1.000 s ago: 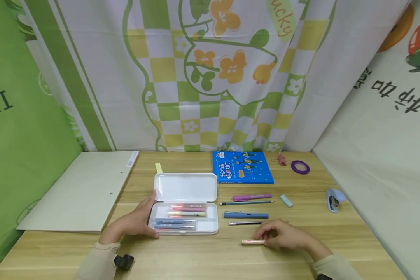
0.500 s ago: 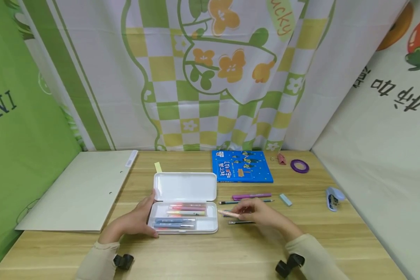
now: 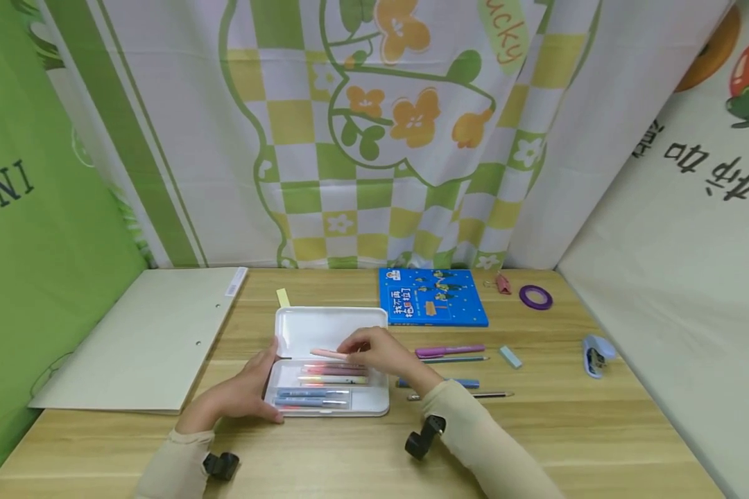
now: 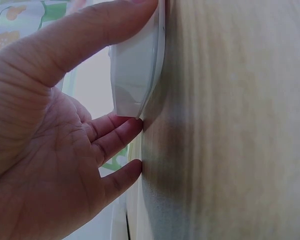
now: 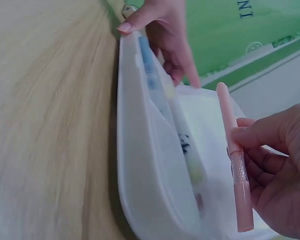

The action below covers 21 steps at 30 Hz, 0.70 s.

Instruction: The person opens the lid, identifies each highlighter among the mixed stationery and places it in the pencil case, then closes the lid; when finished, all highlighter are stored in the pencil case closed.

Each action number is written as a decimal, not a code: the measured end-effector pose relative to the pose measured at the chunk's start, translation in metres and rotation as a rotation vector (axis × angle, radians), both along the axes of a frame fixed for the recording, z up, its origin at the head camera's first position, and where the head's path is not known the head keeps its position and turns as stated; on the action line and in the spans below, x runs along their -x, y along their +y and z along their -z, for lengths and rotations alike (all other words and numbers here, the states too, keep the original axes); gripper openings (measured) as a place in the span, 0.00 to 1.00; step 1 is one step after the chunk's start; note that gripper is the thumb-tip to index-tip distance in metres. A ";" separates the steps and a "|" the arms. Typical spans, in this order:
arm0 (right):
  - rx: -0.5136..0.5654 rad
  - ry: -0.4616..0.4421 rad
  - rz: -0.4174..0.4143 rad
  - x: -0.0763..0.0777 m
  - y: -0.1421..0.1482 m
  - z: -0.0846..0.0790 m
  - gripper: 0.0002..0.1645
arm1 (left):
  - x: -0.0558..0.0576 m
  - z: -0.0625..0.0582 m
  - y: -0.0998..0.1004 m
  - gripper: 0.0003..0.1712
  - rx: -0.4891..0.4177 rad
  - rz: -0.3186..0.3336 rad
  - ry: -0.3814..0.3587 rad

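A white pencil case lies with its lid up on the table, holding several blue, pink and yellow pens in two compartments. My left hand holds the case's left end, thumb along its front side and fingers behind. Above the case's rear edge, in front of the lid, my right hand pinches a slim pink pen-shaped tool. This tool has a textured band around its middle, seen in the right wrist view, and hangs clear of the pens.
Right of the case lie a purple pen, a green pencil, a blue pen, a dark pencil and an eraser. Farther off are a blue book, purple tape roll and stapler. Left, a board.
My right hand has lifted the pink pen-shaped tool off the table and carried it left, over the pencils, to above the case. My left hand has stayed put.
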State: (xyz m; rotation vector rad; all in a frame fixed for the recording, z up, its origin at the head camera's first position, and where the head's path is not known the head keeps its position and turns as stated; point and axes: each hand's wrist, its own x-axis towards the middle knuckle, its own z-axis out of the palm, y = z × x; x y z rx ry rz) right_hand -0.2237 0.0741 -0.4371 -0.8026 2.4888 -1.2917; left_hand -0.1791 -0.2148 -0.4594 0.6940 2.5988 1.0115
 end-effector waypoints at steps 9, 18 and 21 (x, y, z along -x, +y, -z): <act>-0.072 0.091 -0.026 0.003 -0.030 0.009 0.05 | 0.000 0.000 0.001 0.78 -0.002 0.000 -0.003; -0.086 0.109 -0.023 0.001 -0.034 0.013 0.05 | 0.000 0.000 0.000 0.79 0.007 -0.001 -0.002; -0.065 0.092 -0.010 0.001 -0.030 0.013 0.06 | 0.000 0.000 0.001 0.79 0.007 0.003 0.004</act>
